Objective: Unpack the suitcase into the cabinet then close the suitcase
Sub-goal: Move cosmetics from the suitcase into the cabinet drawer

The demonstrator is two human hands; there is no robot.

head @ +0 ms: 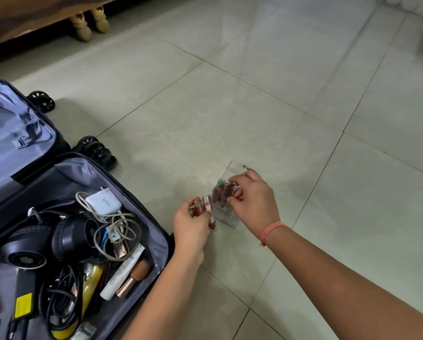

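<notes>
An open dark suitcase (156, 231) lies on the floor at the left, holding black headphones (46, 239), a white charger (103, 203) with cables, tubes and brushes. To its right, above the tiles, my left hand (190, 227) grips two or three small reddish lipstick tubes (203, 207). My right hand (254, 204) pinches a clear plastic organiser (235, 170) that holds more reddish tubes (220, 192), one with a green end. The two hands are close together. No cabinet is in view.
The suitcase's lid half (16, 133) lies open at the far left with black wheels (97, 150) beside it. Carved furniture legs (90, 20) stand at the top left. Pale floor tiles (303, 106) fill the right side.
</notes>
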